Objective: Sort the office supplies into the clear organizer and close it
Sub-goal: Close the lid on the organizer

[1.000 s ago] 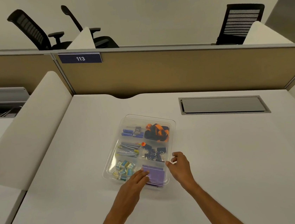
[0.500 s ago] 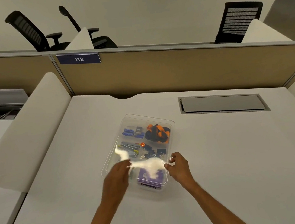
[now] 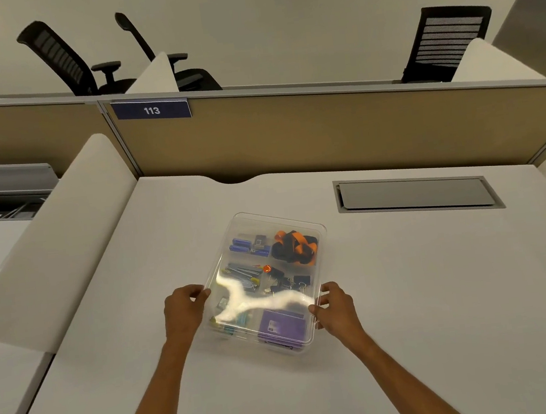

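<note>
The clear organizer (image 3: 315, 227) sits on the white desk (image 3: 410, 293), its lid on top and catching a bright glare. Through the plastic I see blue items (image 3: 243, 245), an orange and black bundle (image 3: 295, 248), pens (image 3: 241, 273), black binder clips (image 3: 290, 283) and a purple pad (image 3: 280, 327) in separate compartments. My left hand (image 3: 183, 310) grips the organizer's left edge near the front. My right hand (image 3: 335, 303) grips its right edge at about the same depth. The box looks tilted, with its near end raised a little.
A grey cable hatch (image 3: 416, 194) is set into the desk at the back right. A tan partition (image 3: 324, 133) with a "113" sign (image 3: 151, 110) closes off the far edge. A white curved divider (image 3: 48, 246) borders the left side. Office chairs stand behind the partition.
My left hand has slid from the front of the lid to the left edge. Both hands now hold the organizer's sides, and glare has appeared across the lid.
</note>
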The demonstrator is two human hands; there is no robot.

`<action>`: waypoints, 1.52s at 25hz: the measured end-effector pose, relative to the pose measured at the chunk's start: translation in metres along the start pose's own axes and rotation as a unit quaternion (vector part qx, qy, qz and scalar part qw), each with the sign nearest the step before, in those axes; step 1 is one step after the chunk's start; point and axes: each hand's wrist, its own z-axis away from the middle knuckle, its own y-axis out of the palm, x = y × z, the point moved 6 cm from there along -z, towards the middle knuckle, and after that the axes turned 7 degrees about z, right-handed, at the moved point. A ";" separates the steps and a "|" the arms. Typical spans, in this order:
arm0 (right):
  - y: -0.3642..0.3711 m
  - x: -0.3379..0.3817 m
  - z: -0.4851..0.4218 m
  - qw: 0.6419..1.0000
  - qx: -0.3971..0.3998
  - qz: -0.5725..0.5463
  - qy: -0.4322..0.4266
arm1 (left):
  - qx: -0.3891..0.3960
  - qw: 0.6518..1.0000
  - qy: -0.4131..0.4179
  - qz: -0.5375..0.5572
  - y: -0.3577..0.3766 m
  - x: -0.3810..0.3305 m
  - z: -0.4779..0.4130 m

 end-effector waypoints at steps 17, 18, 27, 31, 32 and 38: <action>-0.006 -0.001 0.005 0.991 0.044 -0.103 0.073 | -0.035 0.996 0.021 0.073 0.003 -0.014 0.018; -0.006 -0.002 0.005 0.989 0.047 -0.109 0.083 | -0.036 0.997 0.023 0.070 0.002 -0.016 0.019; 0.008 0.006 0.007 0.997 0.029 -0.070 0.014 | -0.032 0.999 0.016 0.038 0.001 -0.005 0.013; 0.003 0.011 0.008 0.995 -0.058 0.073 -0.026 | -0.029 0.998 0.025 0.045 0.003 -0.002 0.017; 0.002 0.011 0.009 0.994 -0.061 0.088 -0.031 | -0.029 0.998 0.025 0.045 0.003 -0.002 0.019; -0.005 -0.001 0.003 0.990 -0.062 0.123 -0.042 | -0.017 0.998 0.022 0.063 0.009 -0.001 0.033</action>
